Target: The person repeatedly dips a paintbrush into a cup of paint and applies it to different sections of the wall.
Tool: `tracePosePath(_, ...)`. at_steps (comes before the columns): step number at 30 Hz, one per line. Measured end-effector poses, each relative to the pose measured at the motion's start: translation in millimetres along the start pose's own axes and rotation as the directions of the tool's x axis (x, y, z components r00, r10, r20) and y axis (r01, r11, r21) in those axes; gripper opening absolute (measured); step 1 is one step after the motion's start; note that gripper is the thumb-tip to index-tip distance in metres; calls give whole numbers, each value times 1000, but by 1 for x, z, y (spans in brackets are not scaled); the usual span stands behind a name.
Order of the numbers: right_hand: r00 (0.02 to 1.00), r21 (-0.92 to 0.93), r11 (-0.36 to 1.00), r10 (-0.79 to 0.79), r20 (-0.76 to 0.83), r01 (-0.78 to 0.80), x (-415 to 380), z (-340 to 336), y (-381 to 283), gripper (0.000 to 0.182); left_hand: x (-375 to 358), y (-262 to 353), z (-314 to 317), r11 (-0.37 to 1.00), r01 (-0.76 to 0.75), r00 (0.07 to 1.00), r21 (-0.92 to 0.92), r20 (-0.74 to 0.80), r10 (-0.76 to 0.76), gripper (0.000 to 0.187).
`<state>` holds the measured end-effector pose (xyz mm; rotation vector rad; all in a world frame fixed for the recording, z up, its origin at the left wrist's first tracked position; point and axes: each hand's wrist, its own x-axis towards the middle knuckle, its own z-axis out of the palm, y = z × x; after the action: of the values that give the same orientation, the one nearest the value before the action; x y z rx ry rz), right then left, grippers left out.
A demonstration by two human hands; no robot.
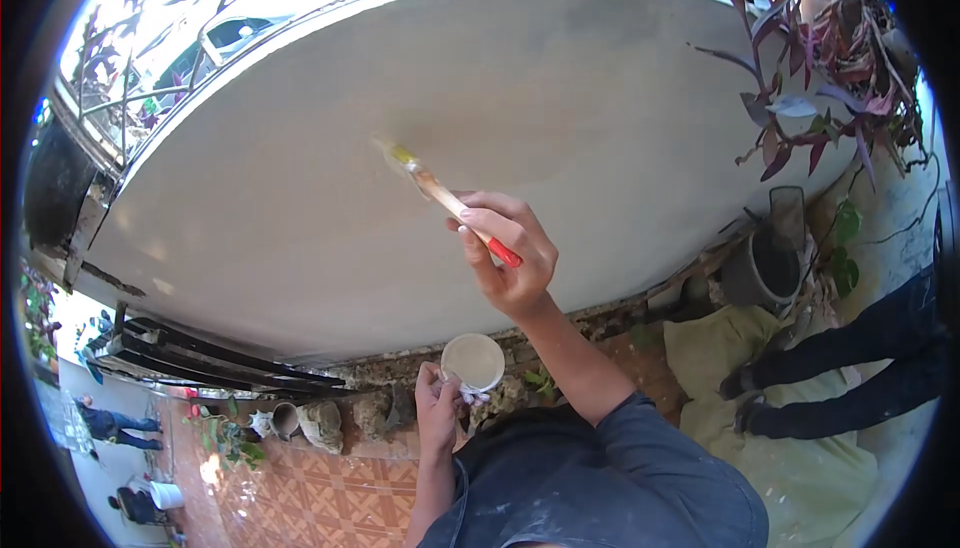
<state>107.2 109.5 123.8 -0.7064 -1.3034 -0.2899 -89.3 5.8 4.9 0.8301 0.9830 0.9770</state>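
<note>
My right hand (518,253) is raised in front of a pale wall (300,198), its fingers closed around a paintbrush (437,190). The brush has a wooden handle with a red end, and its yellowish bristles are at or very near the wall surface; contact cannot be made out. Lower down, my left hand (437,413) grips a small round tub (500,372) by its side. Pale, paint-like liquid shows inside the tub, and white smears mark the fingers of that hand.
Purple-leaved plants (800,78) hang at the upper right, above a dark bucket (762,266). Another person's legs (850,368) stand on a greenish cloth (715,343). Stones and pots (322,425) line the wall's foot. Dark metal bars (210,353) lie left; more people (120,423) are beyond.
</note>
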Motion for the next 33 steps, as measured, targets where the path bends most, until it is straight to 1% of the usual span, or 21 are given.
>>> tracePosePath(1,998,113,992,56,18,-57,-2,1,-1,19,-1,1,-2,1000,14,1000,16,-10,-14,14)
tracePosePath(2,998,107,992,66,12,-67,-4,-4,3,19,-1,2,-4,999,24,1000,25,-9,-24,14)
tracePosePath(4,979,117,980,173,-110,-160,0,-26,24,18,3,2,-6,999,-4,1000,38,8,3,14)
tracePosePath(6,923,183,963,244,-298,-196,10,-55,39,19,10,2,-2,999,-7,1000,44,-2,7,13)
tracePosePath(7,900,162,964,257,-352,-212,8,-76,48,18,12,0,1,999,-9,1000,49,-19,10,13)
tracePosePath(11,859,-188,946,144,-491,-265,10,-163,72,18,25,-12,16,996,-44,999,80,-19,46,12)
tracePosePath(12,861,-187,946,143,-488,-264,13,-174,71,18,27,-15,21,997,-44,999,63,5,43,12)
tracePosePath(14,878,-370,900,29,-478,-231,18,-188,61,17,31,-14,34,998,-47,999,43,27,46,12)
tracePosePath(15,878,-367,900,33,-477,-233,16,-186,60,17,29,-10,41,999,-9,998,44,64,6,13)
tracePosePath(16,893,-352,917,11,-449,-189,14,-179,59,17,28,-8,45,999,28,994,47,101,-32,13)
tracePosePath(19,945,-230,970,3,-327,-83,-2,-132,59,16,30,-17,47,998,2,991,56,132,-10,13)
tracePosePath(20,980,-340,937,14,-198,-82,-14,-118,58,17,29,-16,48,998,1,991,58,130,-8,13)
tracePosePath(22,998,-405,913,-64,4,60,-19,-85,47,18,28,-14,50,1000,-9,990,17,138,7,12)
tracePosePath(23,998,-401,914,-62,6,59,-23,-73,39,18,28,-14,49,1000,-9,991,16,132,6,12)
tracePosePath(25,986,-81,983,161,-49,-165,-33,-58,26,15,29,-13,44,996,-43,996,76,86,36,12)
tracePosePath(26,985,-79,982,167,-47,-170,-33,-60,21,15,31,-11,38,996,-39,996,77,80,33,12)
tracePosePath(28,923,181,919,371,-105,-349,-28,-72,6,14,32,-10,28,995,-16,997,101,82,8,12)
tracePosePath(29,918,183,914,384,-97,-362,-26,-79,-2,14,31,-6,30,995,-6,998,100,69,-1,12)
tracePosePath(31,889,186,873,457,15,-451,-26,-100,-18,12,27,1,33,996,-42,998,79,53,38,13)
tracePosePath(32,878,193,859,478,35,-475,-30,-111,-26,12,28,-1,31,994,-55,998,99,46,50,14)
tracePosePath(33,831,86,831,533,159,-549,-34,-123,-33,12,26,-2,29,995,-39,999,95,18,38,14)
